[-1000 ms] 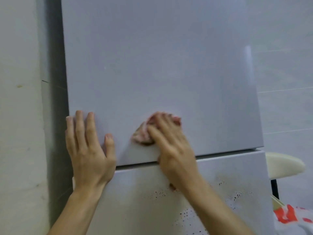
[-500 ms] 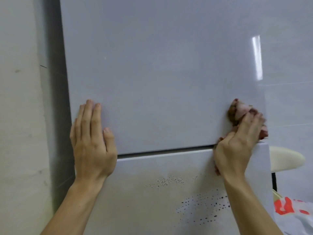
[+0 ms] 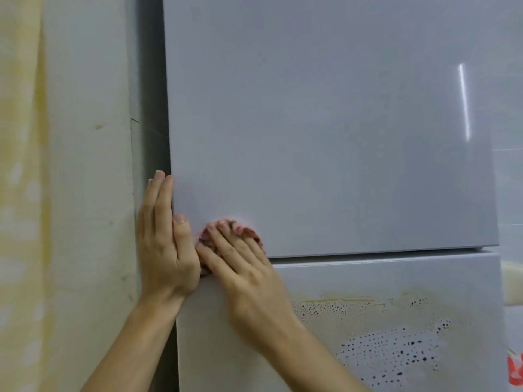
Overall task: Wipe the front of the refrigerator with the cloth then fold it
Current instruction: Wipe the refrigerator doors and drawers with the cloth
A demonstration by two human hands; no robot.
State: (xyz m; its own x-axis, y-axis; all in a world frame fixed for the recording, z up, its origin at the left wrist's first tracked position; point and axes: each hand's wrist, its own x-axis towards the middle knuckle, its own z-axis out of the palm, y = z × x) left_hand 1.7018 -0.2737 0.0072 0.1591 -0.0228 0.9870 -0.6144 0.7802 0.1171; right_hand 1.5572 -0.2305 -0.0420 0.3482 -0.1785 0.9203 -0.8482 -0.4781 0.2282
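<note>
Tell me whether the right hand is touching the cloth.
Touching. In the head view the right hand lies over the pink cloth, straight fingers pressing it against the upper refrigerator door.

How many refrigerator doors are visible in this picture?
2. The upper door fills most of the view. The lower door sits directly beneath it and is marked with dark spots. Any further door beyond the frame would be hidden.
</note>
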